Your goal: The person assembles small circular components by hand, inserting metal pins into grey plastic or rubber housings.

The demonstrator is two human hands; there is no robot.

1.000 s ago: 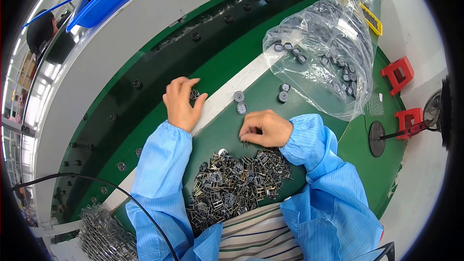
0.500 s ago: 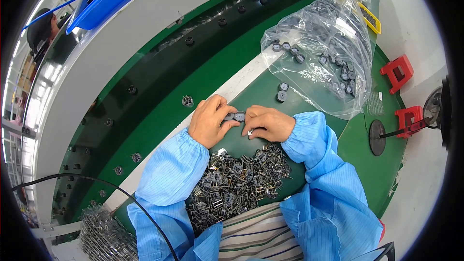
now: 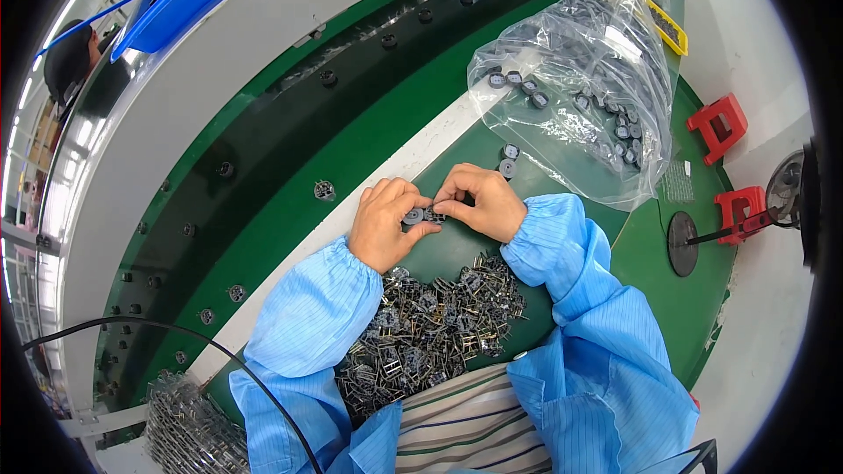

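My left hand [image 3: 384, 226] is closed, pinching two small round plastic parts side by side. One is a grey round housing [image 3: 413, 217] with a ring-shaped face. The other, a darker part [image 3: 435, 216], shows its open side with small details. My right hand [image 3: 483, 202] has thumb and forefinger pressed together at the darker part's upper edge; whatever lies between the fingertips is too small to make out. Just below both hands lies a heap of small dark parts with metal pins [image 3: 430, 325]. Two loose grey housings [image 3: 508, 161] rest beyond my right hand.
A clear plastic bag [image 3: 571, 61] of grey housings lies at the far right. Left of a white rail [image 3: 290, 272], a green belt [image 3: 281, 219] carries scattered round parts. Clear trays [image 3: 189, 426] sit lower left. Red stools [image 3: 717, 127] and a fan [image 3: 786, 193] stand right.
My right hand has come in to the left-hand parts, and the small white piece at its fingertips no longer shows. The right-hand part now shows a darker side. Belt parts have shifted left.
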